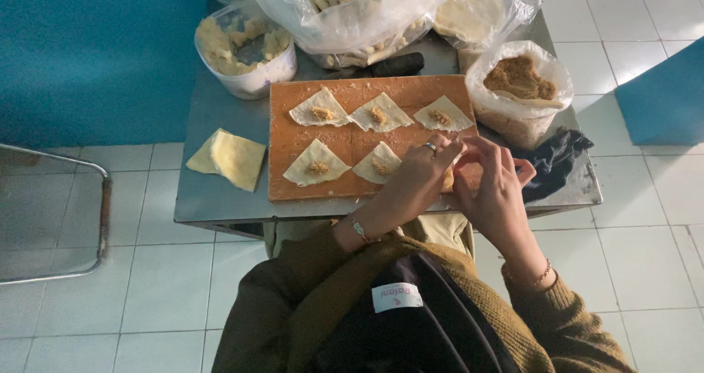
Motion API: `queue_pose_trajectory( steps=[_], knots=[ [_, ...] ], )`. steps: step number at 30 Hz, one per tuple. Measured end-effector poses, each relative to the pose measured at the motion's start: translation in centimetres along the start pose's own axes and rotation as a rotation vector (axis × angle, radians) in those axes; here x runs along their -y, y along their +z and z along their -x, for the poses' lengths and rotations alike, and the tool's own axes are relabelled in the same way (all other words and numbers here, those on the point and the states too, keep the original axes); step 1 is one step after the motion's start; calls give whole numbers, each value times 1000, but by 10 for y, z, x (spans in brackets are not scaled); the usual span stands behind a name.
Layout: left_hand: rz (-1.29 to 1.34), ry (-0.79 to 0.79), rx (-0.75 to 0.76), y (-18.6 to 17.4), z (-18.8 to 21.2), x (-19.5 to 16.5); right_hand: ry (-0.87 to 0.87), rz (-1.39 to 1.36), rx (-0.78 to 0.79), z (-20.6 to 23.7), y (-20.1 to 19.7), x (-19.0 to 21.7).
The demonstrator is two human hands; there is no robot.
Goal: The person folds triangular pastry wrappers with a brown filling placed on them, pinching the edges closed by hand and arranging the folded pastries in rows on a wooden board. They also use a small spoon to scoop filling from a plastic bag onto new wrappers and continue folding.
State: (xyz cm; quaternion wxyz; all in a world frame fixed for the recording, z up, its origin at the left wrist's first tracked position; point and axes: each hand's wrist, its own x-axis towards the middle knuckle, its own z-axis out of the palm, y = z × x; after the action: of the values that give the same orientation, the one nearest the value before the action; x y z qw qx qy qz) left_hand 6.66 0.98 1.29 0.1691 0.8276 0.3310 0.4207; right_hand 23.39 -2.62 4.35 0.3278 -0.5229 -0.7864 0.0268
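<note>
Your left hand [414, 178] and right hand [493, 186] meet over the right end of the wooden board [352, 147], close to its near edge. Both hands are curled, fingertips pinched together on a dough wrapper [449, 176] held between them; only a small pale strip of it shows between the fingers, so its shape cannot be determined. A ring sits on a finger of your left hand.

The board lies on the grey metal surface [213, 197]. Five filled wrappers [345, 134] rest flat on it, each folded to a triangle with a dab of brown filling in the middle: three in a row along the far side, two nearer you. The nearest of these lies just beside your left hand.

To the left of the board, a stack of plain wrappers [231, 158] lies on the surface, well apart from both hands. Beyond your right hand, a tub of brown filling [517, 87] lined with a plastic bag stands at the board's far right corner. A dark cloth [554, 164] lies to the right of your right hand.
</note>
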Motion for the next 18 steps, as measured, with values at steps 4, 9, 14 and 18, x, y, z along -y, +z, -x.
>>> queue_pose_trajectory(
  steps=[4, 9, 14, 18],
  knots=[
    [104, -73, 17, -5, 1, 0, -1, 24, 38, 0, 1, 3],
    [138, -55, 18, -11, 4, 5, -12, -24, 69, 0, -4, -2],
    [72, -26, 196, -18, 8, 14, -67, -5, 148, -3, -16, -15],
    [54, -56, 239, -19, 8, 18, -37, -90, 176, -2, -15, -26]
  ],
)
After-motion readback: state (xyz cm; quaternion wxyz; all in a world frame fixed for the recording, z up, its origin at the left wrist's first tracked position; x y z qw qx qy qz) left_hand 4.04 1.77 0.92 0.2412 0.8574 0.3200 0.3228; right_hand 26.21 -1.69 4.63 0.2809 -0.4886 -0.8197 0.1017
